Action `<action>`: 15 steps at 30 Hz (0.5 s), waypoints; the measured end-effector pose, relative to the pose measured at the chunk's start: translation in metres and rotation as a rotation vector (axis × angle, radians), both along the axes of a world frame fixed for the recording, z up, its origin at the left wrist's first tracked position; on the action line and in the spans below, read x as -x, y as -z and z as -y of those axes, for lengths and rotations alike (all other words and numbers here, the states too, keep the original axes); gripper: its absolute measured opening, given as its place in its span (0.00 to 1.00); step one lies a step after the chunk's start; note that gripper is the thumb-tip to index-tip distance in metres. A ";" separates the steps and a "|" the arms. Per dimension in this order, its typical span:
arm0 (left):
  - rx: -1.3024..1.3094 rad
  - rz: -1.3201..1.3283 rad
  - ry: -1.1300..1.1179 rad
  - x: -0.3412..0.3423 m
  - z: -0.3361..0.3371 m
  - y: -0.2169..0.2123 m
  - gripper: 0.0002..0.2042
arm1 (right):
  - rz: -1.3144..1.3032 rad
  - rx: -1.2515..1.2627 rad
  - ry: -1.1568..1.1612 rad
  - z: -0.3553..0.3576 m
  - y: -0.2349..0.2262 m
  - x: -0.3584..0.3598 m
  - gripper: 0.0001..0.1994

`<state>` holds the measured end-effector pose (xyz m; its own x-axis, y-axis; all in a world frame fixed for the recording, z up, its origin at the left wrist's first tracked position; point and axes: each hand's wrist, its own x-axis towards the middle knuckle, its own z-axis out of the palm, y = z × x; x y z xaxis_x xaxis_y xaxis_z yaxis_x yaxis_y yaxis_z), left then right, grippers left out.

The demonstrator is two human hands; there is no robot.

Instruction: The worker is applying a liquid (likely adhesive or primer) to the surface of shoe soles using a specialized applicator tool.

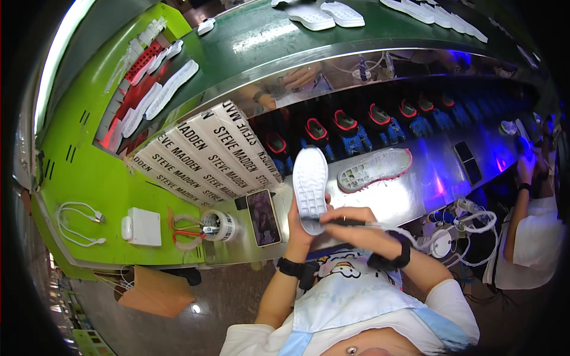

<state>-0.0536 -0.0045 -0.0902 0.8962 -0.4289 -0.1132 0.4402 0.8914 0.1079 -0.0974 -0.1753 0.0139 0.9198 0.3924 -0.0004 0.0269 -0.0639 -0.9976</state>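
Observation:
My left hand [299, 228] grips a white shoe sole [310, 175] by its lower end, holding it upright with its gridded inner side showing. In my right hand [363, 232] is a dark-handled brush [345, 222] with a white hose running off to the right. The brush tip meets the sole's lower end, where the surface looks darker and wet; its bristles are hard to make out. Just right of these, a second sole [375, 170] with a pink-red edge lies on the metal bench [409, 204], hollow side up.
Dark shoe uppers [346, 123] with red collars line the shelf behind. A phone [263, 217], tape roll [221, 226], scissors [189, 231] and white charger [144, 227] lie left. More soles [172, 89] rest on the green belt [249, 47]. A co-worker's arm [518, 202] shows right.

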 end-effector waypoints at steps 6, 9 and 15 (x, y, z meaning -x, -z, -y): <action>-0.224 0.228 0.297 -0.024 -0.019 -0.024 0.26 | 0.189 0.043 -0.287 0.018 -0.020 -0.023 0.11; -0.348 0.004 0.382 -0.036 -0.005 -0.047 0.23 | 0.304 0.048 -0.226 0.017 -0.022 -0.028 0.12; -0.647 0.221 0.821 -0.065 -0.012 -0.035 0.21 | 0.720 0.342 -0.418 0.029 -0.044 -0.035 0.09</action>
<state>0.0110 0.0073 -0.0554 0.3886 -0.8273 -0.4056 0.7924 0.0754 0.6054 -0.0627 -0.2046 0.0578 0.5250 0.7791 0.3425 0.7256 -0.1995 -0.6585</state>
